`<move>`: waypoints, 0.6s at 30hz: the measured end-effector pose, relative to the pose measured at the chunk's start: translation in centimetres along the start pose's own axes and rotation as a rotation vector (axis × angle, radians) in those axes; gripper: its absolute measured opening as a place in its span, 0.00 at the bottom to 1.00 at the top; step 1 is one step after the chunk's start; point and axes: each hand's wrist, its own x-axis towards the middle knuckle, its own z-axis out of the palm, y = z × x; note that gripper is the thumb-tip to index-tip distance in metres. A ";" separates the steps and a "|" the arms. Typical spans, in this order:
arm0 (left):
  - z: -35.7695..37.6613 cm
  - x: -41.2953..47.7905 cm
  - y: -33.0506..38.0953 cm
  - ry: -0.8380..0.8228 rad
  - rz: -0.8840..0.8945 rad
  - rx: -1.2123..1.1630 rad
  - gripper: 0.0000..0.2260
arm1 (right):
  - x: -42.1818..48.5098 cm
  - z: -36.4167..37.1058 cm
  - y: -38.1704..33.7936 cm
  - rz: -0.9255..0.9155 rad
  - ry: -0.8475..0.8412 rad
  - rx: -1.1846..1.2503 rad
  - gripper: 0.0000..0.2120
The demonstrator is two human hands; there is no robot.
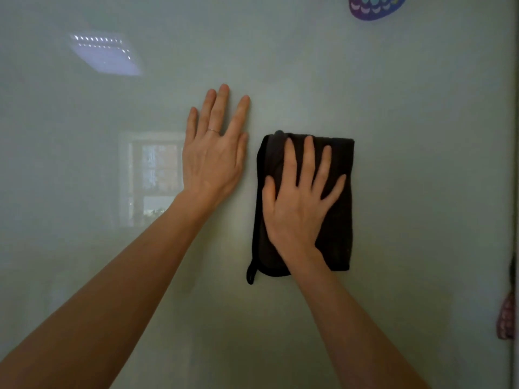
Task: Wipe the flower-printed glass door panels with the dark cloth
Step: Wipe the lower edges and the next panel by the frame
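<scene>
Dark cloth [334, 209], folded, was pressed flat against glass door panel [407, 136] by right hand [297, 209], fingers spread straight | left hand [214, 158] was laid flat on glass just beside cloth, fingers straight | flower print [376, 7] was seen at top edge.

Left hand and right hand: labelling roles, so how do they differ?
The left hand rests bare on the glass panel; the right hand presses the dark cloth against it. The left hand wears a ring; the right hand shows none. Both lie flat, fingers straight.
</scene>
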 end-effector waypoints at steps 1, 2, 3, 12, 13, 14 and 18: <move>-0.2 -0.4 -0.5 -0.007 -0.002 0.006 0.23 | 0.2 0.1 0.5 -0.019 0.003 -0.003 0.30; -0.4 -0.8 -1.0 -0.012 -0.008 0.014 0.24 | 0.6 0.1 1.3 -0.009 0.014 -0.006 0.30; -0.7 -1.2 -1.6 -0.017 -0.013 0.021 0.24 | 1.1 0.2 1.8 0.033 0.030 -0.002 0.29; -1.3 -3.1 -3.4 -0.022 -0.045 0.012 0.24 | -1.1 0.2 -2.3 -0.105 0.001 -0.025 0.29; -1.3 -3.3 -3.5 -0.026 -0.046 0.011 0.24 | -1.4 0.2 -2.0 -0.166 -0.013 -0.010 0.29; -1.4 -3.6 -3.7 -0.028 -0.048 0.012 0.24 | -1.1 0.2 -1.5 -0.183 -0.009 0.005 0.28; -2.1 -4.2 -5.5 -0.032 -0.054 0.039 0.24 | 2.3 0.8 -0.8 0.065 0.053 0.050 0.28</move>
